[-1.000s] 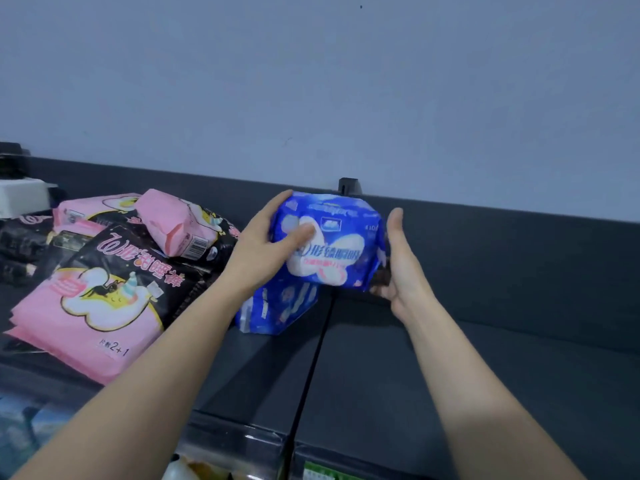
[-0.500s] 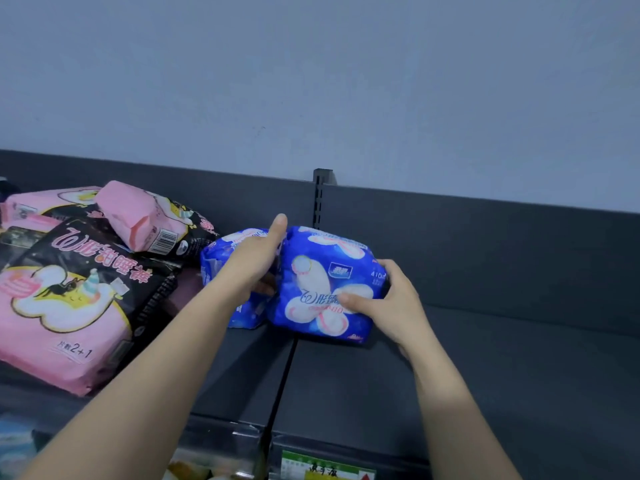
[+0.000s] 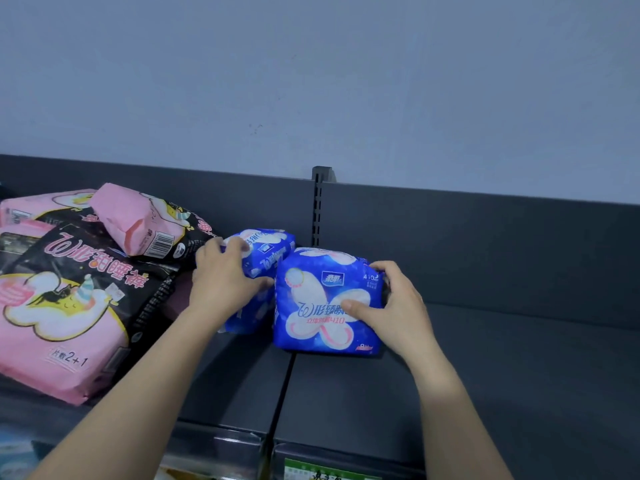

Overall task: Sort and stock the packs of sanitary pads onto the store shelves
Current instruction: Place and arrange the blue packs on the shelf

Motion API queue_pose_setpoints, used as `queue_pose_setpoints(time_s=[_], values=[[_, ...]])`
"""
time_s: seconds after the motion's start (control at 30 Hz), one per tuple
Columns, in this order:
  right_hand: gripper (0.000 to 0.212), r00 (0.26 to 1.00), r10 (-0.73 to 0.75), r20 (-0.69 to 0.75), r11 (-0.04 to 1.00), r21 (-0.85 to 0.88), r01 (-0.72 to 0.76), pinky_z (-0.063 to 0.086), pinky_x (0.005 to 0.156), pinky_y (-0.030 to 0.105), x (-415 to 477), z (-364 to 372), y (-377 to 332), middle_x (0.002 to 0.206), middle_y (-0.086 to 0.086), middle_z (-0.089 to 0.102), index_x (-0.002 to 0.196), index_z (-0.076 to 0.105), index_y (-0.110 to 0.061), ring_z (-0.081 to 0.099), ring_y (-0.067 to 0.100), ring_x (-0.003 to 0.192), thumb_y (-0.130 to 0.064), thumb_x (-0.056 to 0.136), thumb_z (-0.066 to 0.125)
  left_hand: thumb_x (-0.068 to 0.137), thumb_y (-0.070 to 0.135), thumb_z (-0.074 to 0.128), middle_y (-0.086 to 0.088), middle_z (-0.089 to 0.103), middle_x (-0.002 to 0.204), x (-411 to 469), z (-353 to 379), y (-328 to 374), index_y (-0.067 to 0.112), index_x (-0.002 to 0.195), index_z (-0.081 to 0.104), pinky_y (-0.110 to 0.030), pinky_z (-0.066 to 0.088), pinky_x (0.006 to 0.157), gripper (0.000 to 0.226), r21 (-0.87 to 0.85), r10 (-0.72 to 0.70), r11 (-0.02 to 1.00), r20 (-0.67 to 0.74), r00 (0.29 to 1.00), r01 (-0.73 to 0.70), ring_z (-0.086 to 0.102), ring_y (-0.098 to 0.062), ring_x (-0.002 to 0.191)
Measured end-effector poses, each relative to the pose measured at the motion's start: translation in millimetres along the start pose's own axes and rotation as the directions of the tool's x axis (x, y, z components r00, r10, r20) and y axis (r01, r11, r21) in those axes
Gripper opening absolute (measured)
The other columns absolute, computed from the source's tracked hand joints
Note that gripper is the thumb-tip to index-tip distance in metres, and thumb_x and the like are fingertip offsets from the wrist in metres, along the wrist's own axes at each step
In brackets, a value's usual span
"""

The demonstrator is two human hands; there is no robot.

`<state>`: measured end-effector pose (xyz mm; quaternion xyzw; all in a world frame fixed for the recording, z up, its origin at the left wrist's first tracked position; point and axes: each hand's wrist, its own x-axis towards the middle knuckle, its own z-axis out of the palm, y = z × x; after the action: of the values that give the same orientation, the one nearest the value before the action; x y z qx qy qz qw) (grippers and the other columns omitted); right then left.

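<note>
A green price label (image 3: pixel 322 472) is cut off at the bottom edge. On the dark shelf (image 3: pixel 502 375) the right hand (image 3: pixel 394 306) clasps the upright front blue pack (image 3: pixel 318 306), thumb on its face, fingers wrapped round its right side, mostly hidden. The left hand (image 3: pixel 221 282) curls over the rear blue pack (image 3: pixel 268 251) just behind, covering much of it. Pink-and-black packs (image 3: pixel 62 306) pile at left, cropped by the frame.

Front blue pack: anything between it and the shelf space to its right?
Nothing visible. Only the right hand gripping the front blue pack by its right side is there; the shelf beyond shows no items. The second blue pack, gripped by the left hand, sits on its left.
</note>
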<state>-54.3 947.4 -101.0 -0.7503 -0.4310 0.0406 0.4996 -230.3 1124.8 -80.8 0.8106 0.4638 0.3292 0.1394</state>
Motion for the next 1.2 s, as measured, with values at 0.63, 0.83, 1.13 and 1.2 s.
queue_pose_setpoints(time_s=[0.63,0.83,1.13,1.2], values=[[0.053,0.963,0.038,-0.268,0.994,-0.092,-0.065,0.051,0.058,0.037,-30,-26,-12,0.065,0.001,0.065,0.066,0.039,-0.020,0.067,0.024,0.068,-0.041,0.065,0.087,0.071,0.006,0.082,-0.003,0.065,0.099,-15,-11,-15,0.026,0.079,0.057,-0.046,0.056,0.078,0.032,-0.801,-0.235,0.582,0.002,0.972,0.142,0.068,-0.028,0.087],[0.056,0.898,0.039,-0.438,0.989,-0.108,-0.096,0.043,0.056,0.034,-51,-46,-18,0.060,0.000,0.061,0.062,0.033,-0.020,0.056,0.022,0.058,-0.037,0.067,0.086,0.075,-0.004,0.075,-0.001,0.062,0.087,-24,-8,-4,0.023,0.078,0.055,-0.021,0.043,0.048,0.033,-0.908,-0.196,0.392,0.076,0.978,0.149,0.059,-0.016,0.068],[0.052,0.767,0.070,-0.638,0.965,-0.151,-0.214,0.035,0.057,0.031,-101,-70,-19,0.057,-0.008,0.054,0.062,0.036,-0.020,0.049,0.011,0.056,-0.038,0.069,0.086,0.062,0.007,0.085,-0.001,0.062,0.096,-59,7,19,0.028,0.082,0.059,-0.023,0.056,0.071,0.039,-0.903,0.043,0.427,0.073,0.996,0.047,0.066,-0.007,0.077],[0.050,0.740,0.070,-0.669,0.954,-0.172,-0.246,0.036,0.059,0.030,-112,-75,-18,0.059,-0.009,0.054,0.064,0.039,-0.019,0.052,0.012,0.059,-0.038,0.069,0.085,0.050,0.036,0.087,0.000,0.059,0.111,-73,8,27,0.038,0.090,0.062,-0.043,0.053,0.091,0.048,-0.838,0.101,0.546,0.081,0.992,0.013,0.062,-0.019,0.104]])
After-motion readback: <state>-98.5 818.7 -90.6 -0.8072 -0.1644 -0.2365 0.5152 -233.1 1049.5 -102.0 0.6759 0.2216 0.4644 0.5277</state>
